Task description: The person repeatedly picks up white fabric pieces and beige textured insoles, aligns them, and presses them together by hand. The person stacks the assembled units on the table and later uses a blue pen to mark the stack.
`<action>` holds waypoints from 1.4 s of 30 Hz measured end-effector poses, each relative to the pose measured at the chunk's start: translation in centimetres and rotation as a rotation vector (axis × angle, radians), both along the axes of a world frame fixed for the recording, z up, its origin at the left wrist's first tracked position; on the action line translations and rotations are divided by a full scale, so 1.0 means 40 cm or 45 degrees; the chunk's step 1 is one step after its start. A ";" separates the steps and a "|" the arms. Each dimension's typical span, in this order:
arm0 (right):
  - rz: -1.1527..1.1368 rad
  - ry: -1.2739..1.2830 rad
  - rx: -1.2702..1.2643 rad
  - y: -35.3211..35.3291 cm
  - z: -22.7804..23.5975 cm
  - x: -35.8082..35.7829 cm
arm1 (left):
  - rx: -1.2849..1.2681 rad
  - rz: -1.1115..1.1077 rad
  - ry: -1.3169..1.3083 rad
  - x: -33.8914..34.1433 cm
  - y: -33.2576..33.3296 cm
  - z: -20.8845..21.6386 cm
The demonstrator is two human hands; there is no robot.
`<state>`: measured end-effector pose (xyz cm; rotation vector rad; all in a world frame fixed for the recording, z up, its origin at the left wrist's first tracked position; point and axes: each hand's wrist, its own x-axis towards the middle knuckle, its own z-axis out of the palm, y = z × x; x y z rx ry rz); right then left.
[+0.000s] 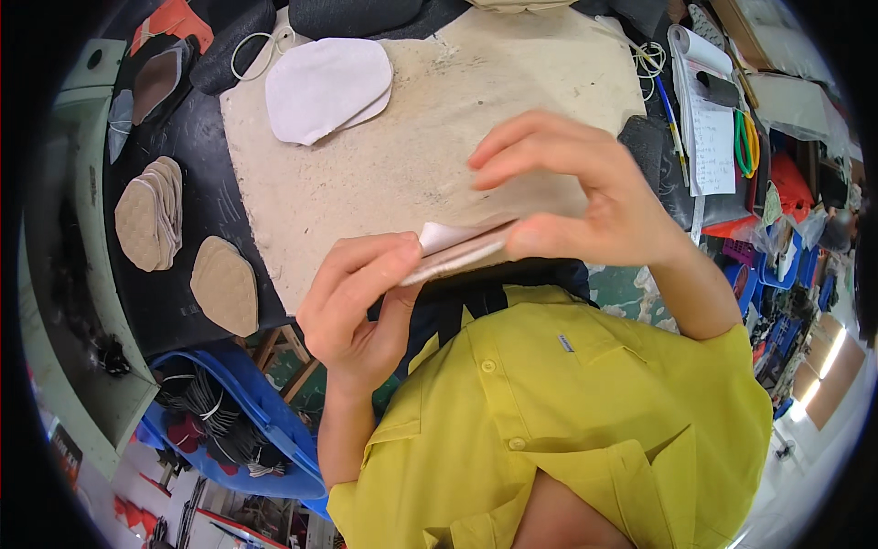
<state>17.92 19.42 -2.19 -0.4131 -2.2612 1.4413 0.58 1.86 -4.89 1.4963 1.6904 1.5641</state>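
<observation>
"Left hand (355,297) first: how does it stand?"

"Its fingers are bent over, pinching the left end of a pale layered fabric piece (462,260), the thumb below and the fingertips above."

"And the right hand (590,183)?"

"Spread wide. Its fingers arch well above the thumb, with a large gap between. The thumb is at the piece's right end; blur there hides whether it presses or only lies beside it."

"Where is the piece, and which way does it point?"

"Around the middle of the frame, seen nearly edge-on. Its long axis slants gently, from the lower-left end in the left hand up to the right end by the right thumb. A white flap curls up near the left end, and the layers part slightly toward the right."

"What lies behind it?"

"A beige board (457,110), with overlapping white pieces (327,87) at the upper left of the frame."

"Anything further left?"

"On a black table (206,188), a fanned stack of beige quilted pads (144,220), and right of and below it a single beige pad (226,288), its long axis running from upper left to lower right."

"At the bottom?"

"A yellow shirt (567,393), just below the piece in the frame."
</observation>
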 end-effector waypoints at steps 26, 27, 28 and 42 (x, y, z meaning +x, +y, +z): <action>-0.833 -0.486 1.267 0.311 -0.027 -0.114 | -0.209 0.448 0.830 -0.090 -0.069 -0.054; -0.816 -0.449 1.211 0.314 -0.029 -0.118 | -0.179 0.339 0.806 -0.057 -0.047 -0.050; -0.802 -0.415 1.155 0.319 -0.028 -0.119 | -0.148 0.227 0.779 -0.030 -0.031 -0.046; -0.302 -0.003 -0.050 0.171 0.098 0.005 | -0.080 0.327 0.568 0.009 -0.085 -0.080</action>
